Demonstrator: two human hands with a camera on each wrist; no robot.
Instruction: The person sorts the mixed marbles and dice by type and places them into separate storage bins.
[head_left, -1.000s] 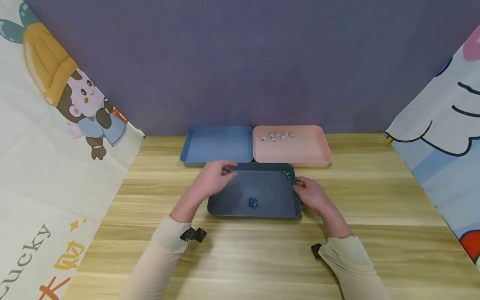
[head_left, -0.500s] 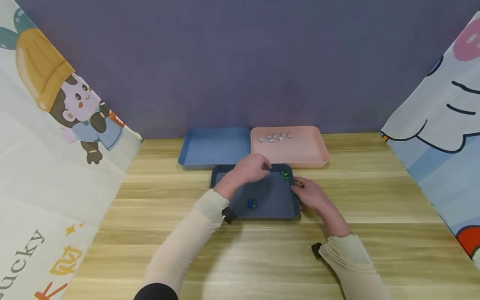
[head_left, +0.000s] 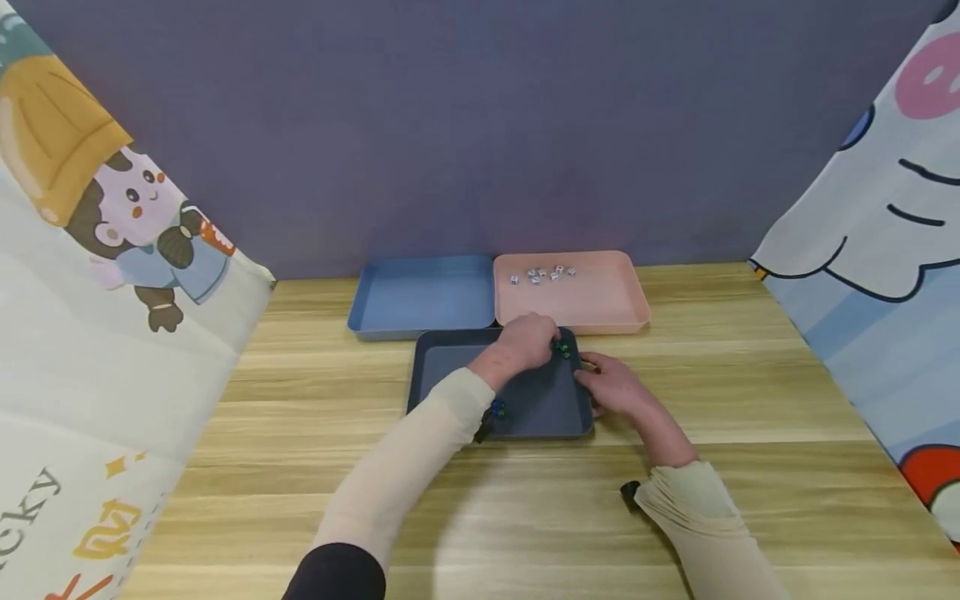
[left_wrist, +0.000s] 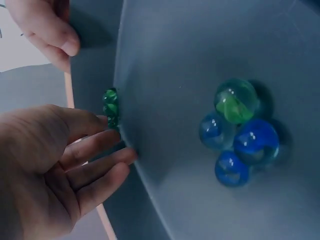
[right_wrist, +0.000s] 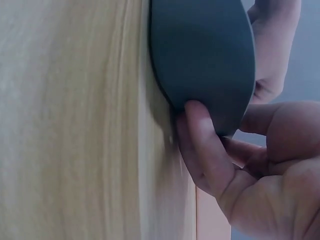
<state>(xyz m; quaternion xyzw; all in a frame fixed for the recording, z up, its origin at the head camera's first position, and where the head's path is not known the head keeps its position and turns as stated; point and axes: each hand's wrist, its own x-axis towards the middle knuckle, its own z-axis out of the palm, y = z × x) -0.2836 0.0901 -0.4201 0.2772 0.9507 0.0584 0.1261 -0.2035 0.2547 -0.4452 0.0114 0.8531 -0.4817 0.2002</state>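
Observation:
In the dark grey tray [head_left: 543, 400], my left hand [head_left: 528, 340] reaches into the far right corner. Small shiny green pieces [left_wrist: 111, 105] lie there against the wall, their exact kind unclear. The left thumb and index fingertips touch or nearly touch the nearest piece, the other fingers loosely bent. My right hand [head_left: 615, 385] grips the tray's right end, some fingers low on the outer wall and the thumb at the rim, as the right wrist view shows. Several glass marbles [left_wrist: 245, 135], blue and green, sit clustered near the tray's front, partly behind the left wrist in the head view.
Behind the dark tray stand a blue tray [head_left: 420, 292] and a pink tray [head_left: 600, 304], side by side. Several white dice [head_left: 535, 278] lie in the pink one. The wooden table [head_left: 540, 517] meets a dark backdrop [head_left: 480, 125], with printed cloths at both sides.
My left hand has moved right across the dark tray, from above its left side to the green pieces in the far right corner. The right hand keeps its grip on the tray's end.

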